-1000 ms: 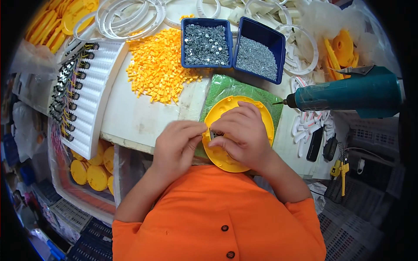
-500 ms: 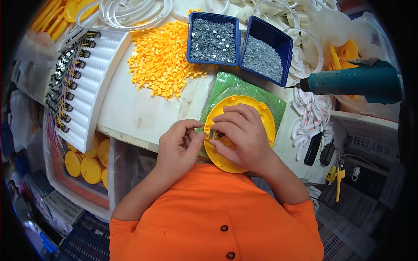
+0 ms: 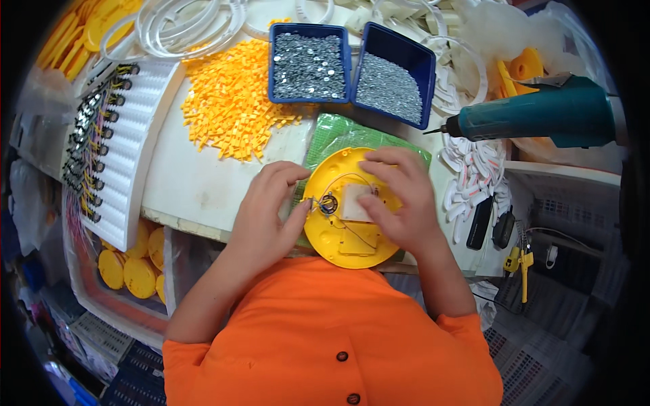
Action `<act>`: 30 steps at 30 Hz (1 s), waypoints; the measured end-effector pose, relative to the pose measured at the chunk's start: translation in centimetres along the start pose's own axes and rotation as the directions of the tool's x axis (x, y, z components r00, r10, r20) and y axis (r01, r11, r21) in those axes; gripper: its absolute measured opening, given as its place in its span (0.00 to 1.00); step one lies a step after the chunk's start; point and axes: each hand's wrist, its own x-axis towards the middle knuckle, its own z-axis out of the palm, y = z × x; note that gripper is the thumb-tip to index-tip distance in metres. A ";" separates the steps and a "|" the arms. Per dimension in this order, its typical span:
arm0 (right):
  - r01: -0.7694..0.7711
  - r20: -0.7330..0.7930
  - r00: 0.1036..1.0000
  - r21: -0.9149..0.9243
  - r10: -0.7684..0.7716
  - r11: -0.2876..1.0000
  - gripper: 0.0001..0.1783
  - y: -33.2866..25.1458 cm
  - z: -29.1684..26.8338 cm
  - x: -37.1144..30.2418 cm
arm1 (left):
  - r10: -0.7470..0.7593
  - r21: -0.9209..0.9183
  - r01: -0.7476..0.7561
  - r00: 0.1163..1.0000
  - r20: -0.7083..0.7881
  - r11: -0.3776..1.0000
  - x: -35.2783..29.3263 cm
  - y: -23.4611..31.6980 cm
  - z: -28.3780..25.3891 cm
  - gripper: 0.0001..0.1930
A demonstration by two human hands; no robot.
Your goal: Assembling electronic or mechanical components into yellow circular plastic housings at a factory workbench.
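A round yellow plastic housing [image 3: 330, 245] lies on the green mat, its inner side up. Inside it are a white square block [image 3: 355, 203], a small dark round part [image 3: 328, 204] and thin wires. My left hand [image 3: 267, 206] is at the housing's left rim, thumb tip against the edge beside the round part and index finger stretched apart from it. Over the right side of the housing, my right hand [image 3: 406, 199] has its fingers spread, the thumb at the white block. Whether that thumb presses on the block cannot be seen.
Beyond the green mat [image 3: 332, 135] stand two blue bins [image 3: 350, 81] of small metal parts. Yellow pieces [image 3: 233, 101] are heaped left of them. A teal electric screwdriver [image 3: 535, 115] points in from the right. A white foam tray [image 3: 139, 155] with wired parts lies left.
My right hand has moved right and spread its fingers, uncovering the white block, wires and round part. My left thumb and index finger are further apart. The whole view has shifted slightly.
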 end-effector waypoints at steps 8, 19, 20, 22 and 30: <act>0.047 0.128 0.992 -0.294 -0.009 0.955 0.27 1.0 -0.4 -4.2 | 0.398 0.256 -0.535 0.807 0.435 0.805 2.8 0.3 -1.3 0.17; -0.554 -0.511 0.801 -0.440 0.311 0.707 0.15 15.2 -7.4 -3.6 | 0.298 0.085 -0.315 0.939 0.169 0.945 0.6 -1.8 1.4 0.18; -0.554 -0.515 0.801 -0.440 0.307 0.707 0.15 15.9 -7.6 -3.1 | 0.303 0.086 -0.320 0.938 0.168 0.944 0.3 -2.4 2.0 0.18; -0.508 -0.436 0.852 -0.547 0.292 0.666 0.16 16.9 -7.7 -2.2 | 0.307 0.037 -0.306 0.952 -0.026 0.951 -0.3 -3.2 2.7 0.17; -0.788 -0.463 0.585 -0.130 0.666 0.602 0.14 12.0 -9.2 -4.1 | 0.252 0.010 -0.252 0.966 -0.052 0.968 -0.6 -3.5 2.5 0.16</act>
